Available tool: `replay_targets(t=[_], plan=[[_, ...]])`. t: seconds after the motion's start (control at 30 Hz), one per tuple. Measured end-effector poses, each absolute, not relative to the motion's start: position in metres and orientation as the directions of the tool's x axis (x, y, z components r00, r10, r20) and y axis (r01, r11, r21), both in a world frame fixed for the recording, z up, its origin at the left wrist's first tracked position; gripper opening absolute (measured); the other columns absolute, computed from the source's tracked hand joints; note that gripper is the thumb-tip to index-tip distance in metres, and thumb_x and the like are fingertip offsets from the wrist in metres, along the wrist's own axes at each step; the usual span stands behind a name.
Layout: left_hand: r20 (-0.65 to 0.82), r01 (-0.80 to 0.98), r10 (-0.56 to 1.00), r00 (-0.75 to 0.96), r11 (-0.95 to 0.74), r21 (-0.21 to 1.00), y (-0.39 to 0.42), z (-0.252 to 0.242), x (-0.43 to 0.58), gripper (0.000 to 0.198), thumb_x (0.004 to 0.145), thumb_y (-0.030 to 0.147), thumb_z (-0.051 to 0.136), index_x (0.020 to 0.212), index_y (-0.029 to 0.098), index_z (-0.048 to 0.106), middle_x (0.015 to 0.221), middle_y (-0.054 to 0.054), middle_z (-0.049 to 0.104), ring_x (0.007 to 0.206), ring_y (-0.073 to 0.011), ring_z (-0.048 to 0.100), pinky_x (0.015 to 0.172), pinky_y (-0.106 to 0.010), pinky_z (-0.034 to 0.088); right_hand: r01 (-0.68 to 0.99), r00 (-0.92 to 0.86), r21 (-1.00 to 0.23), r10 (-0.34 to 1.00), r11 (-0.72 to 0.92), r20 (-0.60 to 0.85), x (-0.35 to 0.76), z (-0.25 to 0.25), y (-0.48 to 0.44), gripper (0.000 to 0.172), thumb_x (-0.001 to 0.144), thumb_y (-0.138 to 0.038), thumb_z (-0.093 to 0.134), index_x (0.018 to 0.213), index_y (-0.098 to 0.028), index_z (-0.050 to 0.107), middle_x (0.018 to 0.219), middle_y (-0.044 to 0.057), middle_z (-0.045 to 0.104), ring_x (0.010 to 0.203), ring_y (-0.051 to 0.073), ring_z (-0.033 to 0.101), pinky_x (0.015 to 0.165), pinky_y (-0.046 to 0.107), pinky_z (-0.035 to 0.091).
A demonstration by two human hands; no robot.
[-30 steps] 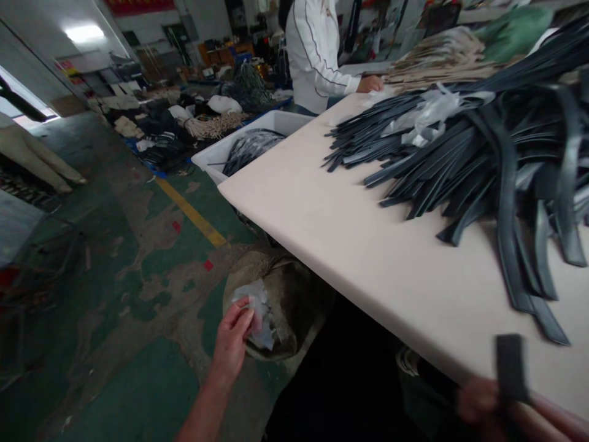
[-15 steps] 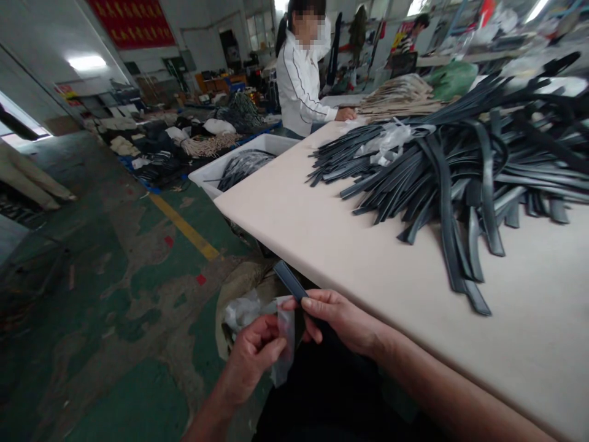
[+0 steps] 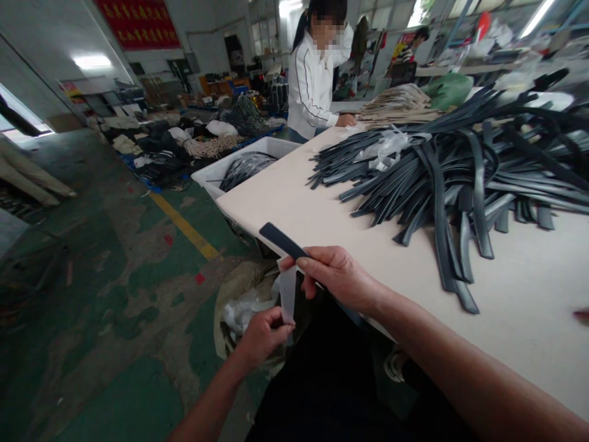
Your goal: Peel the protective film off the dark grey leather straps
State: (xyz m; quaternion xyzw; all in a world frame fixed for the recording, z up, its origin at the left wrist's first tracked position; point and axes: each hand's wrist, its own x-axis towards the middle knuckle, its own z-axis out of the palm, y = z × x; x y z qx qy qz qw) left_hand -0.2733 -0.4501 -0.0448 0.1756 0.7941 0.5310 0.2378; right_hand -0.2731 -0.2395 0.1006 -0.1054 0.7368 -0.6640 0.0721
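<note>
Beside the table's near edge, my right hand [image 3: 338, 275] is closed around a dark, flat strap [image 3: 281, 239], whose end sticks out to the upper left past my fingers. A whitish translucent strip of film [image 3: 288, 288] hangs down from the fingers of that hand, beside the strap. My left hand [image 3: 264, 334] pinches the lower end of this film between thumb and fingers. Whether the film is joined to the strap, I cannot tell. Below the hands stands an olive sack [image 3: 225, 285] with crumpled clear plastic [image 3: 246, 307] in it.
A large heap of dark straps [image 3: 442, 178] covers the far right of the pale table [image 3: 294, 193]. A white bin [image 3: 207, 184] with dark strips stands beyond its left corner. Across the table is a person in a white jacket [image 3: 306, 86]. Part of another hand [image 3: 582, 317] shows at the right edge.
My right hand has risen with the strap, and its end now overlaps the table edge. My left hand has slid down to the film's lower end, and the film is stretched straighter.
</note>
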Motion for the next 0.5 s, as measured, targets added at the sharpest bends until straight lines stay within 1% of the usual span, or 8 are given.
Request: replay_targets(t=[0.17,0.27,0.33,0.43,0.5], plan=[[-0.28,-0.035,0.514,-0.811,0.435,0.9,-0.46,-0.075,-0.274,0.013,0.074,0.024,0.063,0.082,0.018,0.071,0.075,0.0,0.069,0.072,-0.0183,0.06,0.07,-0.029,0.043,-0.132,-0.982,-0.985,-0.148,0.107,0.116,-0.283,0.116,-0.228,0.035,0.09,-0.038,0.052,0.105,-0.014,0.072,0.051,-0.002,0.06,0.051,0.012,0.056,0.059,0.024,0.041],[-0.345,-0.106,0.507,-0.79,0.441,0.891,-0.469,-0.087,-0.272,0.019,0.073,0.028,0.065,0.086,0.017,0.073,0.078,-0.002,0.072,0.075,-0.0192,0.062,0.074,-0.03,0.044,-0.185,-0.981,-0.978,-0.081,0.097,0.178,-0.29,0.121,-0.218,0.033,0.09,-0.038,0.055,0.104,-0.013,0.073,0.052,-0.001,0.061,0.05,0.011,0.055,0.058,0.024,0.042],[-0.391,-0.17,0.504,-0.77,0.428,0.888,-0.476,-0.091,-0.271,0.021,0.074,0.032,0.066,0.085,0.016,0.074,0.078,-0.003,0.072,0.073,-0.0189,0.063,0.074,-0.03,0.045,-0.203,-0.979,-0.977,-0.035,0.074,0.2,-0.296,0.122,-0.211,0.031,0.089,-0.037,0.056,0.102,-0.013,0.074,0.051,-0.001,0.061,0.049,0.01,0.054,0.057,0.023,0.043],[-0.445,-0.266,0.494,-0.747,0.392,0.881,-0.489,-0.095,-0.269,0.025,0.077,0.036,0.063,0.087,0.016,0.073,0.081,-0.006,0.074,0.071,-0.0178,0.064,0.07,-0.029,0.047,-0.183,-0.982,-0.982,0.048,0.041,0.185,-0.307,0.121,-0.2,0.026,0.09,-0.032,0.058,0.098,-0.014,0.074,0.051,-0.002,0.059,0.047,0.008,0.053,0.057,0.022,0.046],[-0.468,-0.309,0.492,-0.734,0.372,0.876,-0.497,-0.099,-0.267,0.024,0.077,0.036,0.064,0.086,0.016,0.073,0.08,-0.006,0.074,0.07,-0.0171,0.064,0.069,-0.028,0.047,-0.147,-0.981,-0.989,0.125,0.015,0.147,-0.314,0.12,-0.195,0.022,0.092,-0.027,0.057,0.095,-0.014,0.075,0.059,-0.001,0.063,0.047,0.006,0.052,0.057,0.021,0.048]])
